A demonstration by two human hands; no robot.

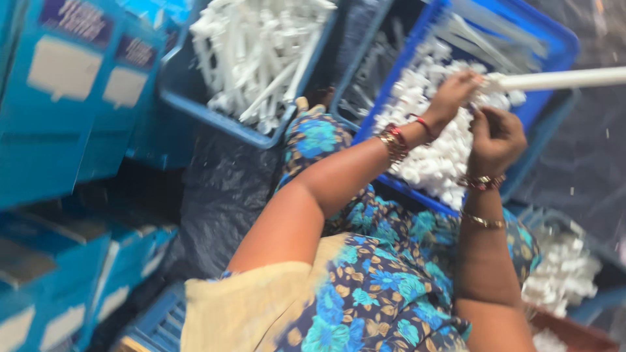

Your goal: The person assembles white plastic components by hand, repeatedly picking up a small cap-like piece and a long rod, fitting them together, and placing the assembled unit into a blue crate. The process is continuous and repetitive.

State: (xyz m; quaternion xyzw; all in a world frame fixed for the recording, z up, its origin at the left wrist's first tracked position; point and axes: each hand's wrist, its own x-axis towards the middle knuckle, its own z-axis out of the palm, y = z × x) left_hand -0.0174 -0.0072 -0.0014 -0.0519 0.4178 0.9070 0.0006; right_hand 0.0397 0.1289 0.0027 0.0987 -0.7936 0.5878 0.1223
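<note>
White plastic is what both hands meet on: a long white tube point(561, 79) runs nearly level from the picture's right edge in to the hands, its long axis lying across the view, left to right, tilting only slightly down toward its near end. The left hand point(456, 94) closes its fingertips over that near end, where a small white fitting point(493, 83) seems to sit on the tube; blur hides whether the fitting is fully seated. The right hand point(497, 137) is curled just below and slightly right of the tube's end, its fingers bent inward as if pinching something small, but what it holds, if anything, cannot be made out. Of the two, the left hand is on the tube, while the right hand is just beside it, under its end.

Both hands hover over a blue crate point(554, 39) heaped with small white fittings point(433, 163), more long tubes lying along its far side. Left of it, a second blue crate point(195, 107) holds a pile of longer white parts point(261, 52). Low at the right lies another heap of white pieces point(564, 274) in a blue tray. Stacked blue cartons point(65, 117) fill the left side, and dark sheeting point(222, 195) covers the floor between them.
</note>
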